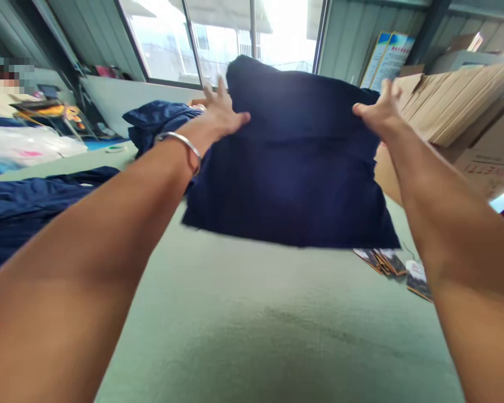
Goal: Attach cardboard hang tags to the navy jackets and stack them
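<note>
Head view: left hand (223,113) and right hand (380,112) grip a navy cloth (302,162) by its upper left and right sides, thumbs on the near face, some fingers splayed; how far closed behind it, can't tell. Cloth hangs spread over the far part of the counter (235,324). Navy garments (37,196) left, navy bundle (159,120) far left, printed tags (382,262) right, flattened cartons (466,106) far right.

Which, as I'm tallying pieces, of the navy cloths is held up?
The broad cloth held between the left hand and right hand; the bunched cloth left of it and layered cloth farther left lie on the table.
</note>
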Tool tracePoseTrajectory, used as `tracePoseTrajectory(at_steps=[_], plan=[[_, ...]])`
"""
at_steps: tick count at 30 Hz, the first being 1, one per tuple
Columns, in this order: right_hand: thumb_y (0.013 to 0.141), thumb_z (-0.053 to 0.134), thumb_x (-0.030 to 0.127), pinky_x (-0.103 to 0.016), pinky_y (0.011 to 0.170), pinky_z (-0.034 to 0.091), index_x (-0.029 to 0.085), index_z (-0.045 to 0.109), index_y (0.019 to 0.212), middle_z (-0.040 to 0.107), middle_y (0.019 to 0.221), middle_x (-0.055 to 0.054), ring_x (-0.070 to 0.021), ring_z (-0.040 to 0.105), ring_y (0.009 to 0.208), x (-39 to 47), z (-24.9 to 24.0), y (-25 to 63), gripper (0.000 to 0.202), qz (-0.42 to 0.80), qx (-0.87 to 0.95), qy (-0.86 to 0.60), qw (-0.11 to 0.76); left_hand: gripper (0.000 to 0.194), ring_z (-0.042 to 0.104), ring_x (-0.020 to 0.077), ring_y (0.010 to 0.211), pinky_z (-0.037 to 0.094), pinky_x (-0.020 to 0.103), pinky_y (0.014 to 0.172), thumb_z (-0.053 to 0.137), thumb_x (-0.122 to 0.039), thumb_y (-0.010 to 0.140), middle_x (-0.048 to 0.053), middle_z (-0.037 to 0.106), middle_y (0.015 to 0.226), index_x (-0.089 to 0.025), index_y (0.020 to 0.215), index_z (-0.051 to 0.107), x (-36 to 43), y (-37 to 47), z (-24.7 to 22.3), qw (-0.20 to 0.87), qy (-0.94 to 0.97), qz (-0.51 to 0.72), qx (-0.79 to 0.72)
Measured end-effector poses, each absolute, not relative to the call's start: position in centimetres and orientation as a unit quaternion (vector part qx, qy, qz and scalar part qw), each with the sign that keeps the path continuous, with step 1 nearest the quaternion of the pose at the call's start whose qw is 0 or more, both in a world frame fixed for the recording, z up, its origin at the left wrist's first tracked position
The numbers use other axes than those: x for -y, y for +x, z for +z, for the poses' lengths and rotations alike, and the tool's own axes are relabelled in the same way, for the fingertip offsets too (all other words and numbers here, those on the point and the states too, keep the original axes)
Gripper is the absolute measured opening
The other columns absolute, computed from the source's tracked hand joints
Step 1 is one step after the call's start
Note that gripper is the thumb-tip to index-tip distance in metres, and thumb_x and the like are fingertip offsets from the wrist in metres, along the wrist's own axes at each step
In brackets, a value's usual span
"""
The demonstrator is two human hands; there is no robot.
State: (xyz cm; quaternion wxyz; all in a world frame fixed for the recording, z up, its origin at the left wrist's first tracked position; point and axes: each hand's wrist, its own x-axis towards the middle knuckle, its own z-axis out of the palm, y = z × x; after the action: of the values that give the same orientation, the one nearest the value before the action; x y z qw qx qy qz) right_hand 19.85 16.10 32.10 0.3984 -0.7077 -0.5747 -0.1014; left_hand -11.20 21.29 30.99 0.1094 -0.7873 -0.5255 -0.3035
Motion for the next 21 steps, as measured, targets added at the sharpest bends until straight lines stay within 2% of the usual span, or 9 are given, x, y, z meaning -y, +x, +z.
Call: tracePoseTrajectory(at_steps=[1,3,4,6,10,12,15,21], plan=[[0.089,0.057,0.037,-0.046,0.112,0.027,0.000,0.021,0.148,0.008,0.158,-0.026,-0.0338,0.027,0.142,-16.7,31.6,18.8,0.078,-0.079,0.602,-0.698,0.380,0.072,0.011,0.0413,0.143,0.016,0.053,0.115,0.060,-0.026,0.089,0.032,0.016,0.151,0.019,0.135,0.026,-22.0,-11.0,30.5,0.078,-0.776,-0.279,0.560],[0.090,0.056,0.032,-0.047,0.109,0.034,0.009,0.044,0.138,0.018,0.158,-0.018,-0.0334,0.042,0.133,-16.2,28.4,16.7,0.055,-0.125,0.698,-0.631,0.316,0.067,0.010,0.0372,0.144,0.018,0.046,0.118,0.065,-0.024,0.086,0.027,0.008,0.154,0.011,0.135,0.035,-22.1,-11.3,28.0,0.068,-0.805,-0.269,0.525],[0.088,0.056,0.027,-0.046,0.107,0.038,0.012,0.053,0.129,0.024,0.156,-0.015,-0.0323,0.048,0.127,-15.3,25.9,16.0,0.044,-0.146,0.722,-0.619,0.272,0.061,0.014,0.0346,0.144,0.019,0.044,0.118,0.063,-0.022,0.087,0.024,0.008,0.154,0.007,0.135,0.038,-21.6,-11.8,26.1,0.068,-0.818,-0.268,0.505],[0.085,0.057,0.020,-0.044,0.099,0.046,0.013,0.058,0.123,0.028,0.154,-0.015,-0.0322,0.056,0.119,-13.1,20.6,15.1,0.038,-0.135,0.750,-0.629,0.153,0.051,0.029,0.0305,0.138,0.023,0.045,0.118,0.058,-0.019,0.089,0.020,0.012,0.152,0.000,0.134,0.045,-20.1,-13.3,21.8,0.052,-0.840,-0.249,0.480],[0.086,0.053,0.018,-0.041,0.087,0.051,0.010,0.058,0.122,0.031,0.151,-0.021,-0.0319,0.064,0.107,-9.2,13.0,15.4,0.037,-0.058,0.763,-0.643,-0.005,0.046,0.033,0.0326,0.134,0.033,0.050,0.114,0.066,-0.016,0.078,0.015,0.023,0.149,-0.013,0.123,0.058,-16.1,-17.3,13.7,0.023,-0.869,-0.192,0.456],[0.087,0.050,0.017,-0.040,0.084,0.051,0.010,0.058,0.122,0.032,0.150,-0.023,-0.0313,0.065,0.104,-8.0,11.3,15.5,0.037,-0.039,0.772,-0.632,-0.047,0.045,0.029,0.0338,0.137,0.032,0.053,0.114,0.064,-0.019,0.078,0.013,0.026,0.148,-0.019,0.122,0.059,-13.8,-19.2,11.0,0.012,-0.885,-0.160,0.437],[0.087,0.048,0.016,-0.039,0.081,0.051,0.009,0.060,0.118,0.036,0.146,-0.024,-0.0303,0.066,0.101,-6.9,10.3,14.5,0.035,-0.027,0.789,-0.608,-0.086,0.043,0.036,0.0325,0.133,0.034,0.053,0.112,0.057,-0.020,0.082,0.015,0.026,0.148,-0.018,0.125,0.057,-10.0,-21.7,8.7,-0.011,-0.886,-0.123,0.447],[0.088,0.047,0.019,-0.035,0.078,0.049,0.009,0.061,0.117,0.050,0.132,-0.022,-0.0266,0.067,0.094,-6.1,9.5,8.7,0.034,-0.004,0.823,-0.557,-0.113,0.040,0.042,0.0312,0.127,0.039,0.052,0.108,0.048,-0.018,0.083,0.016,0.035,0.144,-0.016,0.121,0.061,-3.5,-28.0,7.5,-0.005,-0.844,-0.113,0.524]])
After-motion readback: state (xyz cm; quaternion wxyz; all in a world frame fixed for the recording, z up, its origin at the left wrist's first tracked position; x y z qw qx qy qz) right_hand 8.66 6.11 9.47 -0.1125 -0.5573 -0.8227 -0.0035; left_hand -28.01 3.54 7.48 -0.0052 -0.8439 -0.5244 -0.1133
